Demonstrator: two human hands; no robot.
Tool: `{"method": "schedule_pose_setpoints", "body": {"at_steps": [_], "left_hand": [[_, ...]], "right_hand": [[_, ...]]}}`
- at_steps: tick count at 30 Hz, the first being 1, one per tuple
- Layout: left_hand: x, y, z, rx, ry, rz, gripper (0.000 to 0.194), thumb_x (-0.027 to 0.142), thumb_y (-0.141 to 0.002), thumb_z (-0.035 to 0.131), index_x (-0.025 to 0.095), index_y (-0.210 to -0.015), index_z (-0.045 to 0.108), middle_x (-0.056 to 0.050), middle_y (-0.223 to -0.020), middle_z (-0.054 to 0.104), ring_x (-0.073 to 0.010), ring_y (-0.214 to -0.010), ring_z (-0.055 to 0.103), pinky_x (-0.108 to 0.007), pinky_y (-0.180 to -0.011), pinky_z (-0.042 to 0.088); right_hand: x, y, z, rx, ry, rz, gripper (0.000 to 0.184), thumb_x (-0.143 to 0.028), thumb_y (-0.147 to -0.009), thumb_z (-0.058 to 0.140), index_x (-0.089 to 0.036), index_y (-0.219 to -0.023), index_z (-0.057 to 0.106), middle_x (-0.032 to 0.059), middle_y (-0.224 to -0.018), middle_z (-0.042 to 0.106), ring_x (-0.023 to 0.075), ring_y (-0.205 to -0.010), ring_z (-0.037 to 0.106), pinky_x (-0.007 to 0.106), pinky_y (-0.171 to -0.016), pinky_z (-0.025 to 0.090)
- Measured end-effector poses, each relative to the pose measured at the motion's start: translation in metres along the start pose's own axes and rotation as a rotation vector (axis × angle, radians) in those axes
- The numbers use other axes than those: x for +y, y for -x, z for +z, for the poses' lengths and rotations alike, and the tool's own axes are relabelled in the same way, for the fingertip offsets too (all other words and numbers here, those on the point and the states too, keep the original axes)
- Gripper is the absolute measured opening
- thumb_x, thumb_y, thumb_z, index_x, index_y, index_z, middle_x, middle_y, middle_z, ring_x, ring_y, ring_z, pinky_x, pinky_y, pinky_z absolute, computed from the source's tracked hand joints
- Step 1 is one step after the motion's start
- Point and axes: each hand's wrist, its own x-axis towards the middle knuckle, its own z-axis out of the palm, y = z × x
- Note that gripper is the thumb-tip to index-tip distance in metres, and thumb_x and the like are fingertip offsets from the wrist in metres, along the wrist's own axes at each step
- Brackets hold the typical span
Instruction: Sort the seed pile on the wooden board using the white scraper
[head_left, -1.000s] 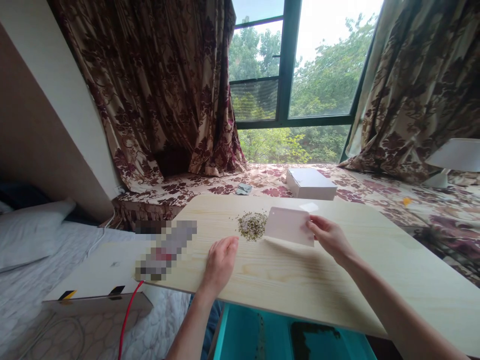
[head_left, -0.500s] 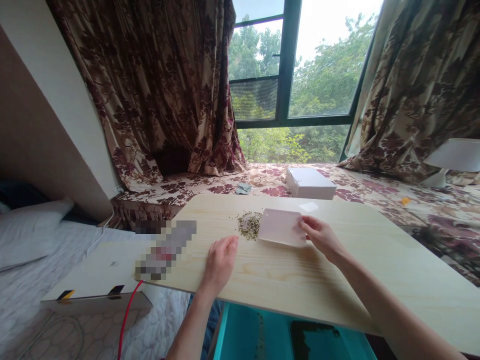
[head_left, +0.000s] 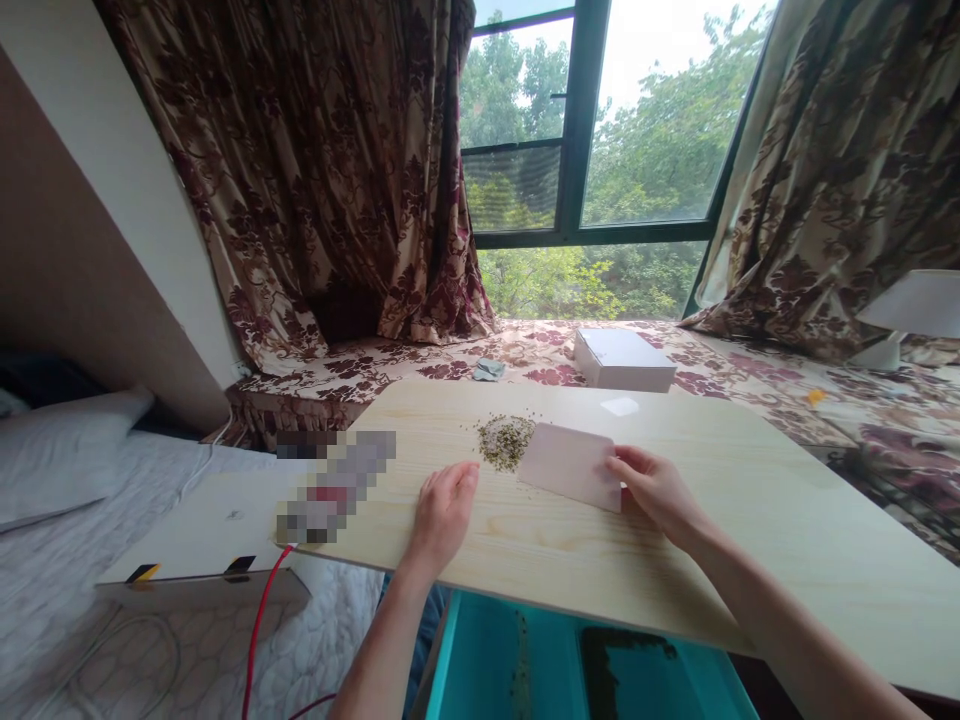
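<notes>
My right hand (head_left: 656, 492) pinches the right edge of a thin white plastic scraper (head_left: 568, 465). The scraper is tilted over the wooden tabletop, its left edge touching or very near a loose pile of small green and whitish grains (head_left: 507, 440). Some grains lie scattered around the pile. To the lower left of it, my left hand (head_left: 446, 508) rests on the table, fingers together and gently cupped, with nothing visible in it. The undersides of its fingers are hidden.
Below the table's (head_left: 555, 560) near edge sits a turquoise divided bin (head_left: 480, 660) with dark bits inside. A blurred-out object (head_left: 337, 490) lies at the table's left end, near a red cable (head_left: 259, 630). White boxes stand on the bed (head_left: 202, 530) and window ledge (head_left: 626, 358).
The scraper has turned, its right end swinging toward me and its face tilting. My right hand moved slightly right and nearer. My left hand stays nearly in place; the view has shifted slightly.
</notes>
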Motion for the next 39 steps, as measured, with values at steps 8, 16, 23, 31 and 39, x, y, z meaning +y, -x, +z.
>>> {"method": "schedule_pose_setpoints", "body": {"at_steps": [8, 16, 23, 31, 39], "left_hand": [[0.002, 0.0, 0.0, -0.004, -0.009, -0.007, 0.032, 0.037, -0.091, 0.042, 0.022, -0.103, 0.067, -0.007, -0.108, 0.071, -0.0202, -0.105, 0.063, -0.037, -0.097, 0.048], [0.003, 0.0, -0.002, -0.013, -0.026, -0.016, 0.034, 0.038, -0.092, 0.04, 0.022, -0.105, 0.067, -0.006, -0.109, 0.071, -0.02, -0.108, 0.062, -0.036, -0.099, 0.046], [0.001, -0.001, -0.001, -0.011, -0.022, -0.008, 0.035, 0.04, -0.092, 0.04, 0.022, -0.104, 0.067, -0.007, -0.109, 0.071, -0.0197, -0.108, 0.062, -0.036, -0.099, 0.046], [-0.004, -0.001, 0.001, -0.015, 0.004, -0.003, 0.033, 0.04, -0.091, 0.042, 0.023, -0.102, 0.068, -0.007, -0.107, 0.071, -0.0219, -0.106, 0.062, -0.039, -0.097, 0.049], [-0.001, -0.001, 0.001, -0.021, -0.013, -0.01, 0.036, 0.041, -0.091, 0.04, 0.021, -0.101, 0.068, -0.008, -0.106, 0.071, -0.0226, -0.104, 0.062, -0.041, -0.097, 0.049]], "right_hand": [[-0.013, 0.028, 0.022, -0.169, -0.043, 0.066, 0.031, -0.041, -0.071, 0.065, -0.017, -0.088, 0.074, 0.0072, -0.081, 0.075, 0.0223, -0.076, 0.068, 0.03, -0.063, 0.054], [-0.016, 0.067, 0.027, -0.337, -0.047, 0.005, 0.047, -0.059, -0.07, 0.068, -0.019, -0.091, 0.074, 0.0082, -0.079, 0.074, 0.0239, -0.075, 0.068, 0.031, -0.059, 0.055], [-0.026, 0.035, -0.013, 0.023, -0.042, 0.0, 0.047, -0.058, -0.062, 0.074, -0.019, -0.087, 0.073, 0.01, -0.085, 0.074, 0.0244, -0.074, 0.068, 0.033, -0.059, 0.056], [-0.009, -0.013, -0.038, 0.185, -0.036, 0.064, 0.026, -0.038, -0.063, 0.07, -0.02, -0.081, 0.07, 0.0085, -0.083, 0.075, 0.0237, -0.075, 0.068, 0.033, -0.062, 0.056], [-0.003, -0.016, -0.017, 0.083, -0.042, 0.019, 0.031, -0.04, -0.064, 0.069, -0.016, -0.084, 0.07, 0.0087, -0.078, 0.074, 0.0205, -0.068, 0.066, 0.03, -0.056, 0.053]]}}
